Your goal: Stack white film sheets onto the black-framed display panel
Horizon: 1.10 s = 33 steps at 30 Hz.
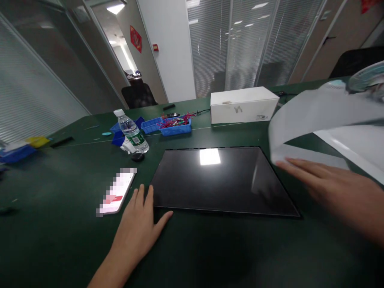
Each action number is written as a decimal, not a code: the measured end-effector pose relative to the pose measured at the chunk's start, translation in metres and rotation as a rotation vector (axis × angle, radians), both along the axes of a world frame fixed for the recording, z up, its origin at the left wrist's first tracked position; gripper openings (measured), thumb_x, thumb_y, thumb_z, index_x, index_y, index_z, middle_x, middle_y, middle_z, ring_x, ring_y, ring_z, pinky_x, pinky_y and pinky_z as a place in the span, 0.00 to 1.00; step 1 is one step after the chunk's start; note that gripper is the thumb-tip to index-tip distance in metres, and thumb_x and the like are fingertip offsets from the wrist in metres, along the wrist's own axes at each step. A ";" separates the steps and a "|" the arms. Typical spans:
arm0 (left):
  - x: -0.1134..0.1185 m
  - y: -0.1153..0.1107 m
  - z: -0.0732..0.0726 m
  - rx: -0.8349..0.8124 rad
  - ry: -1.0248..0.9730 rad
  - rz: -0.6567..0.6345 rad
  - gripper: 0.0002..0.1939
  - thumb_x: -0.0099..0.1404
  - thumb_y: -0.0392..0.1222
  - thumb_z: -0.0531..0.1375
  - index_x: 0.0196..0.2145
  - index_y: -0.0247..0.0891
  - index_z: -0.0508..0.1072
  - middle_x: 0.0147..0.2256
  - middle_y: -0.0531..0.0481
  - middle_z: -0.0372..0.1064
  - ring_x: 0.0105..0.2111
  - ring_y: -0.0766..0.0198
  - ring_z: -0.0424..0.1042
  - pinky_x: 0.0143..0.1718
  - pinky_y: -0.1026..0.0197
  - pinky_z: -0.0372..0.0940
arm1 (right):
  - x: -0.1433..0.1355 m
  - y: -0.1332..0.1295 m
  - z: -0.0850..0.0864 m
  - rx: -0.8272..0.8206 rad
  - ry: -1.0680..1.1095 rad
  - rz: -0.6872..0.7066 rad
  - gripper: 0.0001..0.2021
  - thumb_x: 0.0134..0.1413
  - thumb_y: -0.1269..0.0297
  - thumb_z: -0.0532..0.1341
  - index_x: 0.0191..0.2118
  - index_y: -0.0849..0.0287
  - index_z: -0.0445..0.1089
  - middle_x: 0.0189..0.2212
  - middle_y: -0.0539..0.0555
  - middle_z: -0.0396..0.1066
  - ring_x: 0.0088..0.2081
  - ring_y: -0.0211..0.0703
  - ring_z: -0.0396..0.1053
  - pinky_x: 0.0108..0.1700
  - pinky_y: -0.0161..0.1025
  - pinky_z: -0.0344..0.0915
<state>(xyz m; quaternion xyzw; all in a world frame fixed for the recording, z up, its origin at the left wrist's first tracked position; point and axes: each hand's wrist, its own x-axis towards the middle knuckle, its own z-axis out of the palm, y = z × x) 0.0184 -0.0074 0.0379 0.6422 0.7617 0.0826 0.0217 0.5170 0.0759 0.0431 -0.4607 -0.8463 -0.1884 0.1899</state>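
A thin black display panel (216,184) lies flat on the dark green table, reflecting a ceiling light. My left hand (139,220) rests at its near left corner, fingers spread and fingertips by the edge. To the right of the panel, my right hand (336,188) is slightly blurred, with its fingers stretched out against a curled white translucent sheet (279,132). Its thumb is hidden. The sheet bends up and over toward the right.
Left of the panel lie a lit phone (118,192), a water bottle (133,132) and a black mouse (138,157). Blue trays (177,131) with red wires and a white box (243,106) stand behind. More white sheeting (360,144) covers the right side.
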 end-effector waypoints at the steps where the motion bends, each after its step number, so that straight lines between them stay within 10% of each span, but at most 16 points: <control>1: -0.005 0.000 -0.007 -0.048 0.027 0.019 0.52 0.64 0.68 0.56 0.71 0.22 0.59 0.73 0.26 0.49 0.72 0.33 0.54 0.68 0.33 0.57 | -0.020 0.003 -0.005 0.036 -0.070 0.048 0.33 0.66 0.72 0.49 0.73 0.42 0.61 0.63 0.57 0.69 0.52 0.58 0.75 0.45 0.58 0.75; 8: -0.006 -0.012 -0.025 -0.041 0.024 0.116 0.46 0.67 0.68 0.52 0.69 0.28 0.66 0.69 0.35 0.62 0.66 0.41 0.67 0.65 0.41 0.65 | -0.110 -0.002 -0.040 -0.090 -0.183 0.307 0.32 0.61 0.78 0.54 0.65 0.43 0.70 0.64 0.55 0.69 0.61 0.58 0.70 0.51 0.56 0.73; 17: -0.007 -0.019 -0.027 0.116 -0.005 0.248 0.57 0.61 0.72 0.58 0.74 0.27 0.54 0.69 0.32 0.60 0.63 0.39 0.69 0.55 0.40 0.73 | -0.119 -0.015 -0.033 -0.343 -0.066 0.394 0.30 0.66 0.72 0.54 0.70 0.40 0.66 0.69 0.50 0.62 0.69 0.54 0.60 0.61 0.58 0.67; 24: -0.014 -0.027 -0.034 0.308 -0.014 0.084 0.36 0.65 0.67 0.58 0.60 0.40 0.77 0.63 0.45 0.72 0.58 0.44 0.75 0.53 0.46 0.76 | -0.131 -0.022 -0.028 -0.404 -0.055 0.417 0.26 0.71 0.65 0.55 0.70 0.40 0.65 0.70 0.50 0.59 0.70 0.57 0.57 0.62 0.61 0.66; 33: -0.016 -0.026 -0.031 0.132 0.079 -0.004 0.22 0.67 0.60 0.61 0.49 0.48 0.85 0.65 0.48 0.70 0.61 0.39 0.70 0.61 0.36 0.68 | -0.128 -0.023 -0.026 -0.365 -0.070 0.459 0.24 0.71 0.65 0.55 0.68 0.41 0.68 0.68 0.49 0.63 0.70 0.53 0.59 0.62 0.58 0.68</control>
